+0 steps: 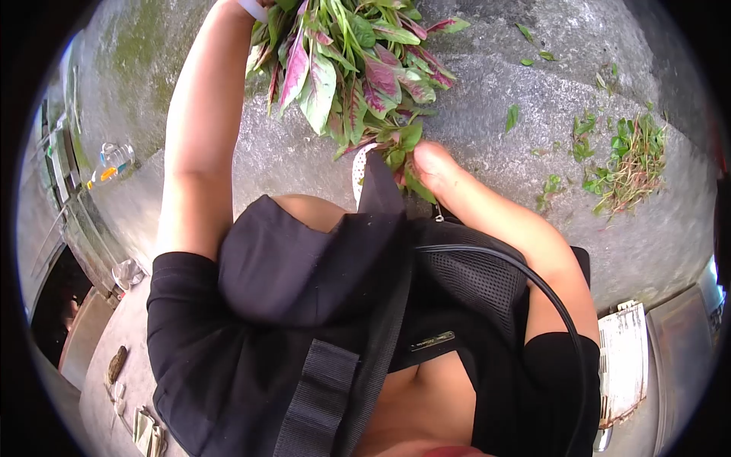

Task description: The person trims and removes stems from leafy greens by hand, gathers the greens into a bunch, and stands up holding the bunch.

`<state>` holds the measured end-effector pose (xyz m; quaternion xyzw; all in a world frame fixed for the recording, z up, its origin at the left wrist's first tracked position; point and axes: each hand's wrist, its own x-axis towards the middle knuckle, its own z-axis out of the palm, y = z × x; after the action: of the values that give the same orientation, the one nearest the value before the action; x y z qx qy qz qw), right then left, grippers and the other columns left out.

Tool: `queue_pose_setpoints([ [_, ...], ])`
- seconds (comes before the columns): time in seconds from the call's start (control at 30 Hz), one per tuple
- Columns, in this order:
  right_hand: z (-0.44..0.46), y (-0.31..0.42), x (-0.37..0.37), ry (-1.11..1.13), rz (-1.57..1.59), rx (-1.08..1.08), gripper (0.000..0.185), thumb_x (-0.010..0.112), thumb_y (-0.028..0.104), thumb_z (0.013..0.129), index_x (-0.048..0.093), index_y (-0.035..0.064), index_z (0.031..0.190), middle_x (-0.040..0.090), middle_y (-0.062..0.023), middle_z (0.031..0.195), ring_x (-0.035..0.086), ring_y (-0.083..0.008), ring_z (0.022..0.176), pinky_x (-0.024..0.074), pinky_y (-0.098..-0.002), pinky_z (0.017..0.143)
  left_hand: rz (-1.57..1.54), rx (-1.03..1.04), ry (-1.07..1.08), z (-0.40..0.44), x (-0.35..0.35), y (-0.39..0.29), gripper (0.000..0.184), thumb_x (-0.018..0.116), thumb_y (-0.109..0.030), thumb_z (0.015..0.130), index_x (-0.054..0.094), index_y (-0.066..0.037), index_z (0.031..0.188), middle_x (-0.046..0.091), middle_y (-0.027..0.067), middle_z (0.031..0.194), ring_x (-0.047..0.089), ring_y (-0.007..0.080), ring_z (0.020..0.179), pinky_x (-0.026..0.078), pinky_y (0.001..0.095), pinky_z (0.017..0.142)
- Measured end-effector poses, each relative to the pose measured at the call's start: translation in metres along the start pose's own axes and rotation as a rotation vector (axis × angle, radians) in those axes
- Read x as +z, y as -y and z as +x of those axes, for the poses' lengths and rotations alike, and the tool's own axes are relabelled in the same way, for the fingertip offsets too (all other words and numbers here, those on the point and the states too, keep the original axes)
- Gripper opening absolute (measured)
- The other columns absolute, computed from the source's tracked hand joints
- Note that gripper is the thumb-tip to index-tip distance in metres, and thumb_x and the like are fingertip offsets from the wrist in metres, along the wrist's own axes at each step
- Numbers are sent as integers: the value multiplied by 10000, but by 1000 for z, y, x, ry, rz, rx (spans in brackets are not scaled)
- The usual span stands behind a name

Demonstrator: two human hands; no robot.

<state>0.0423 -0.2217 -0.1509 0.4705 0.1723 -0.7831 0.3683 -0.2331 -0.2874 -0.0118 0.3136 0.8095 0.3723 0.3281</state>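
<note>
A big bunch of red-and-green amaranth (pixel 343 68) spreads over the grey concrete ground at the top middle. My left forearm reaches to its left side. A pale band is at that wrist, and the hand itself lies past the top edge of the view. My right hand (pixel 428 162) is at the lower end of the bunch, close to my body. Its fingers are closed round some amaranth leaves (pixel 403 148), which partly cover them. Just left of these leaves shows a white dotted item (pixel 360 174), mostly hidden by my black clothing.
A heap of plucked greens and stems (pixel 632 164) lies on the ground to the right, with loose leaves (pixel 512 117) scattered around. A plastic bottle (pixel 116 160) with an orange part lies at the left. A worn white box (pixel 624 362) stands at the lower right. A black cable crosses my chest.
</note>
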Motion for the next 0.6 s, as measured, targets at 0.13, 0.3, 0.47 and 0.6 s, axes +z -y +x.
queue_pose_setpoints([
  [0.13,29,5,10,-7,434,-177,279,455,244,919,514,22,1077,603,-112,952,594,-247,757,512,-439,716,-16,4,14,1,-1,-2,531,733,-143,660,511,7,1119,602,46,952,550,118,867,439,265,806],
  [0.3,55,21,7,-194,328,-292,187,523,59,847,520,-3,1023,585,-119,907,590,-240,761,531,-422,653,-121,9,5,1,2,5,545,737,-113,659,500,12,1133,599,45,970,550,118,885,439,268,824],
  [0.47,66,27,15,-444,67,-517,128,516,58,840,538,-39,920,573,-121,837,573,-210,725,513,-378,734,-190,-5,23,1,7,5,556,741,-103,653,498,17,1139,601,48,981,552,120,892,440,268,831],
  [0.6,40,43,16,-212,129,-718,195,403,27,876,550,-61,970,592,-153,913,588,-233,799,493,-397,783,-254,-9,47,-1,11,1,576,744,-99,657,486,8,1161,594,40,1002,545,113,904,437,270,837],
])
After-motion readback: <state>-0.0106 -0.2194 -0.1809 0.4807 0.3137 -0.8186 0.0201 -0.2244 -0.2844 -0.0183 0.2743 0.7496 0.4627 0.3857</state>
